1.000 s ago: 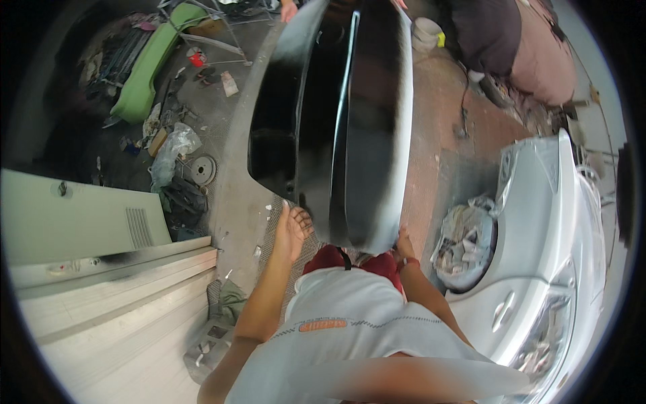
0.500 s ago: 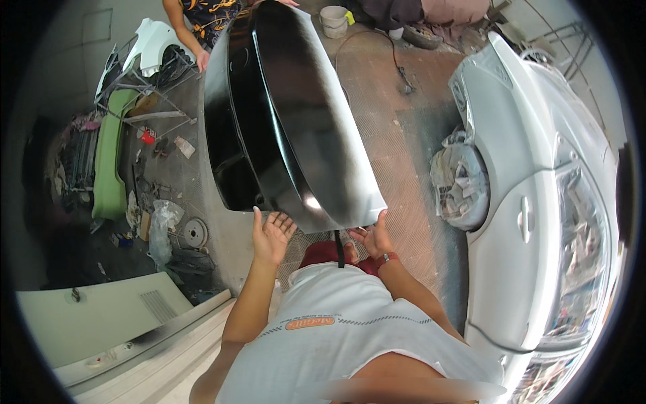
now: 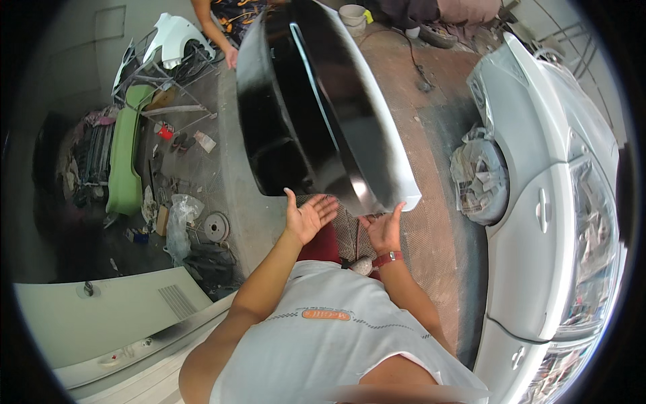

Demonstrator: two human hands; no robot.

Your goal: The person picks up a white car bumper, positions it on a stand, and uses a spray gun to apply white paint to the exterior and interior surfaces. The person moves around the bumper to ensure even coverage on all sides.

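Further right; glossy black panel, apparently curved.

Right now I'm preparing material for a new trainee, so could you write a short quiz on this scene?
1. True or false: the left grip shows an open palm at the near edge of the black panel.
2. Multiple choice: where does the silver car stand in the picture? a) left side b) right side c) top left corner
3. Short answer: what colour is the wristband worn behind the right grip?

Key: 1. True. 2. b. 3. Red.
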